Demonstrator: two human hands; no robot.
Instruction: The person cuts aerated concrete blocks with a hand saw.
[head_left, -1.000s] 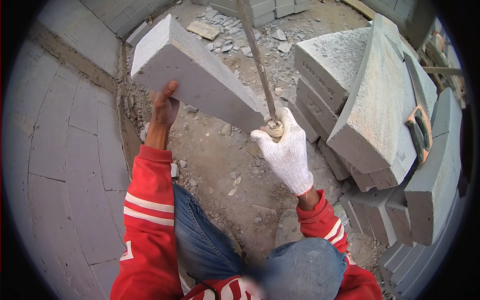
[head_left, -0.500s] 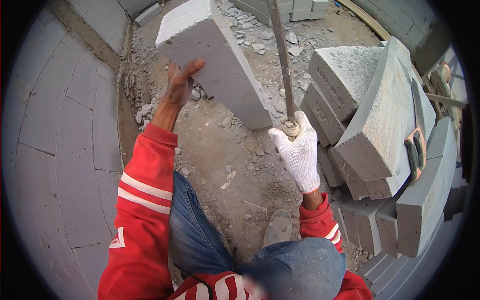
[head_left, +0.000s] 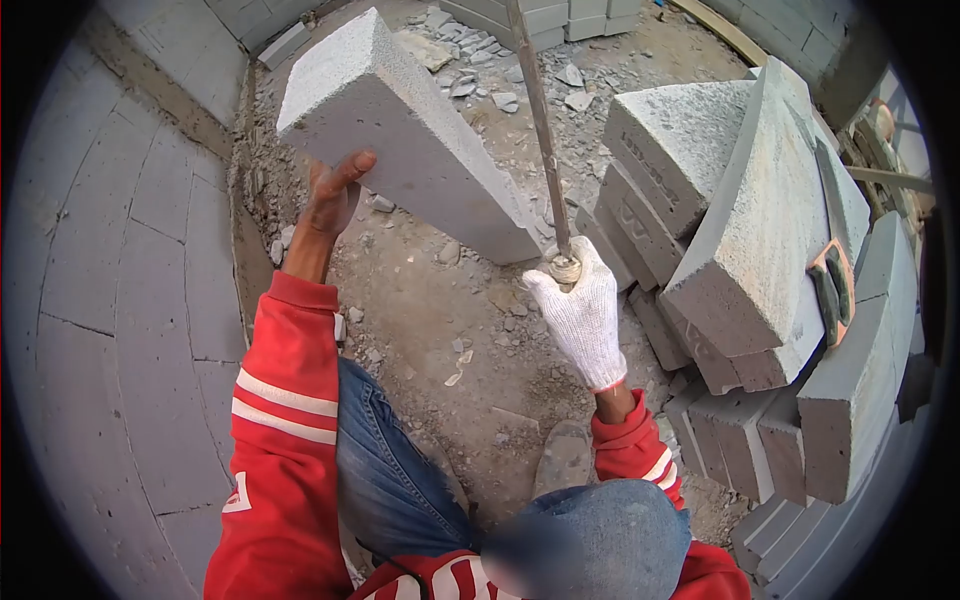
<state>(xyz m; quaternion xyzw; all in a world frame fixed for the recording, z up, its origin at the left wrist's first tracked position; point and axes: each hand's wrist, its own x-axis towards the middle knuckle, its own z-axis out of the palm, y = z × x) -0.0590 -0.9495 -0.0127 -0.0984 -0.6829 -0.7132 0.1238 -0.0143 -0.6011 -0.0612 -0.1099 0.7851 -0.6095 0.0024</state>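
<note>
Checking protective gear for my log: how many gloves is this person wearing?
1: a white glove on the right hand, which grips a metal rod. The left hand, holding the grey block, is bare.

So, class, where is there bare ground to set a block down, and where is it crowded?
The barest patch is the dirt between the left hand holding the block and the gloved right hand gripping the rod; only small chips lie there. Crowded: rubble along the wall, and the stacked blocks at right.
</note>
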